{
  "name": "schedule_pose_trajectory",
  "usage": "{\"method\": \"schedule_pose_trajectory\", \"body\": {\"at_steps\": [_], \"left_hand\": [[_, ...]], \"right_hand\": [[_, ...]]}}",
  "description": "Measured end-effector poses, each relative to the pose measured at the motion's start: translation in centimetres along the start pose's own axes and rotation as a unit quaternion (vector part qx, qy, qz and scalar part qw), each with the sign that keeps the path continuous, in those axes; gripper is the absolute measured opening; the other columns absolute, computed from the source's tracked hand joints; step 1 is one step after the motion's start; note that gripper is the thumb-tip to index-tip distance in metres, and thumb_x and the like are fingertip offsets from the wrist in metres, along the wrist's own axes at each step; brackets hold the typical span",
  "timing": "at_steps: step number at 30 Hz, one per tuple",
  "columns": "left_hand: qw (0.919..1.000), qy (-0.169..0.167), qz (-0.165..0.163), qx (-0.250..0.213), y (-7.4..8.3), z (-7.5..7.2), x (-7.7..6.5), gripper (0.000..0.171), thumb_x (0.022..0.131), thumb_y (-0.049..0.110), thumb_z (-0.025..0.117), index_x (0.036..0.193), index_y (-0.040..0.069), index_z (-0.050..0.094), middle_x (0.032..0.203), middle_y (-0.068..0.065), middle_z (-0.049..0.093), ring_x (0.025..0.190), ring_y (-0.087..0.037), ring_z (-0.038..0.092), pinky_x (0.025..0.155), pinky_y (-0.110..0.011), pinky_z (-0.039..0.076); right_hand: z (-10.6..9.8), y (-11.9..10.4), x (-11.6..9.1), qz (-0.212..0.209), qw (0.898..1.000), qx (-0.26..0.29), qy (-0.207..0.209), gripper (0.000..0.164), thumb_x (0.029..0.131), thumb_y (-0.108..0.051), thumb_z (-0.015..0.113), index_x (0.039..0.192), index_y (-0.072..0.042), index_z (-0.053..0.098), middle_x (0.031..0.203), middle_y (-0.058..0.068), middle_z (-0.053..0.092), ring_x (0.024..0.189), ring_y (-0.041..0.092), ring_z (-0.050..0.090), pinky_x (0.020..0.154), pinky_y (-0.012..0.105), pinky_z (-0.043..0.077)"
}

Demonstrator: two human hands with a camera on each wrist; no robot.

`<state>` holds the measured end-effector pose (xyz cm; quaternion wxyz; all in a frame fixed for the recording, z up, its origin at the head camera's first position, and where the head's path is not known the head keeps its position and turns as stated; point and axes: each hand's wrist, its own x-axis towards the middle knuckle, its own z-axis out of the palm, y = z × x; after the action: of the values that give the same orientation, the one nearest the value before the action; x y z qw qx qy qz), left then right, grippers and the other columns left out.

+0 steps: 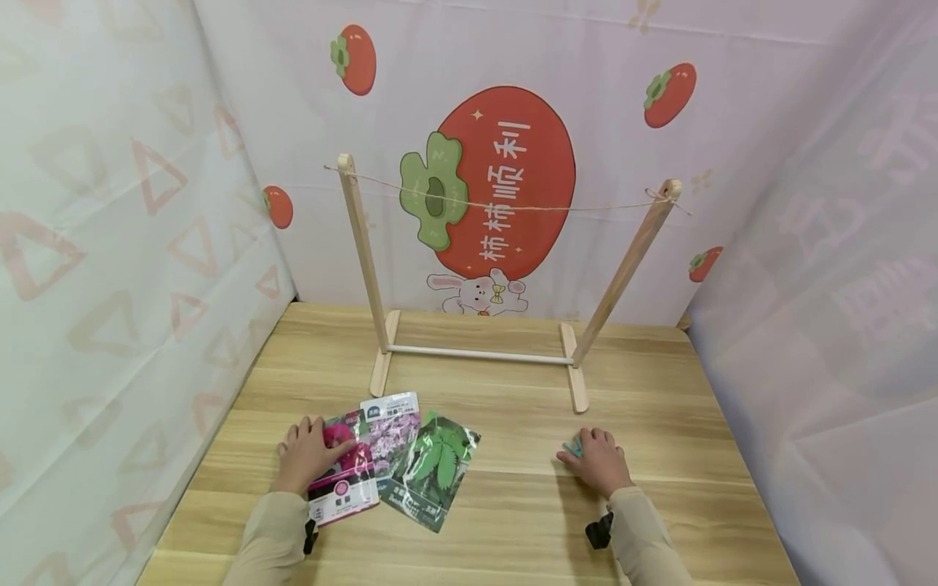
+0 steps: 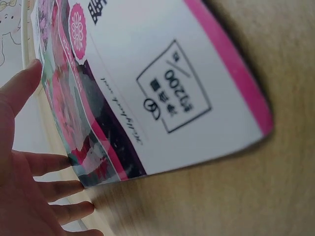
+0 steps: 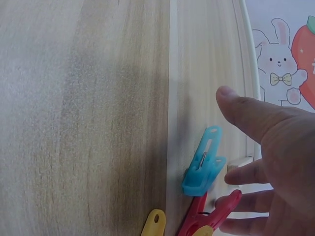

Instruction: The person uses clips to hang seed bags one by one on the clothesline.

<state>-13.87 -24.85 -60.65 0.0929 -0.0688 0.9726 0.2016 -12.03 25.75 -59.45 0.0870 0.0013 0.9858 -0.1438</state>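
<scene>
My left hand (image 1: 302,460) lies at the left edge of a pink hollyhock seed packet (image 1: 344,498). Its thumb reaches over the packet's flower picture, and in the left wrist view the fingers spread straight along the edge. Fanned out beside it are a seed packet with pale purple flowers (image 1: 392,435) and one with green leaves (image 1: 441,462). On the right, my right hand (image 1: 604,465) hovers around a turquoise clip (image 3: 202,164), thumb and fingers apart. A red clip (image 3: 225,207) and a yellow clip (image 3: 153,225) lie by it, partly out of frame.
A wooden stand (image 1: 479,353) with two posts is at the back of the wood-grain table (image 1: 506,431). A thin string (image 1: 535,208) runs between the post tops. Printed cloth (image 1: 608,244) hangs behind and on both sides.
</scene>
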Motion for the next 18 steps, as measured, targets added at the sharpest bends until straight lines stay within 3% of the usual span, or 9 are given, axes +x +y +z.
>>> {"method": "schedule_pose_trajectory", "body": {"at_steps": [14,18], "left_hand": [[0.9994,0.006,-0.032,0.010,-0.02,-0.02,-0.07,0.099,0.082,0.052,0.071,0.136,-0.021,0.033,0.144,-0.044,0.028,0.132,-0.059,0.027,0.101,-0.074,0.026],[0.9987,0.021,-0.043,0.018,-0.09,-0.07,-0.13,0.096,0.080,0.051,0.073,0.131,-0.022,0.037,0.139,-0.044,0.032,0.128,-0.059,0.032,0.097,-0.072,0.032]], "right_hand": [[0.15,0.06,0.07,0.013,1.000,-0.012,-0.002,0.052,0.089,-0.037,0.069,0.117,0.005,0.060,0.120,0.029,0.055,0.115,0.047,0.050,0.089,0.062,0.046],[0.20,-0.07,0.21,0.016,1.000,-0.014,0.005,0.050,0.088,-0.035,0.071,0.116,0.005,0.061,0.118,0.028,0.056,0.111,0.045,0.052,0.088,0.061,0.046]]}}
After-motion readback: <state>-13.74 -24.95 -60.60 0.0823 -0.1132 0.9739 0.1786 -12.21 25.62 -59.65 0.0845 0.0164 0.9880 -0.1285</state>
